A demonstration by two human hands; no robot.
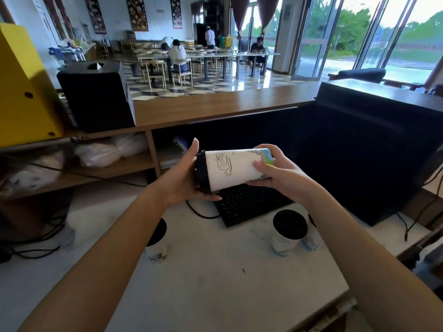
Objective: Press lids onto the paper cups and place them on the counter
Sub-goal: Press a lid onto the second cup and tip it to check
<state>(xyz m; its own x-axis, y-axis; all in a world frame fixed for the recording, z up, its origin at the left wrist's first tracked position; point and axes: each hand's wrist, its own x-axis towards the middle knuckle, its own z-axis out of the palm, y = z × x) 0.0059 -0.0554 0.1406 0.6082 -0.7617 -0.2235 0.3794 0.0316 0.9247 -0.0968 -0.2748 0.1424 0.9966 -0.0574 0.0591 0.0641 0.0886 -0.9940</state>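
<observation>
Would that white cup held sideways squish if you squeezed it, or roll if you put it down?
Probably squishy: the cup looks like thin paper, though the black lid likely stiffens its rim. Laid sideways, its round tapered wall would likely roll in a curve.

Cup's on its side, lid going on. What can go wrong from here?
1. The lid may seat crooked: the left hand presses it onto the paper cup held sideways in the air, and the rim's far side is hidden.
2. The right hand fingers grip only the base; hard pressing might buckle or slip it.
3. It hangs over the keyboard; a lidded cup stands close by the right forearm, easy to knock.
</observation>
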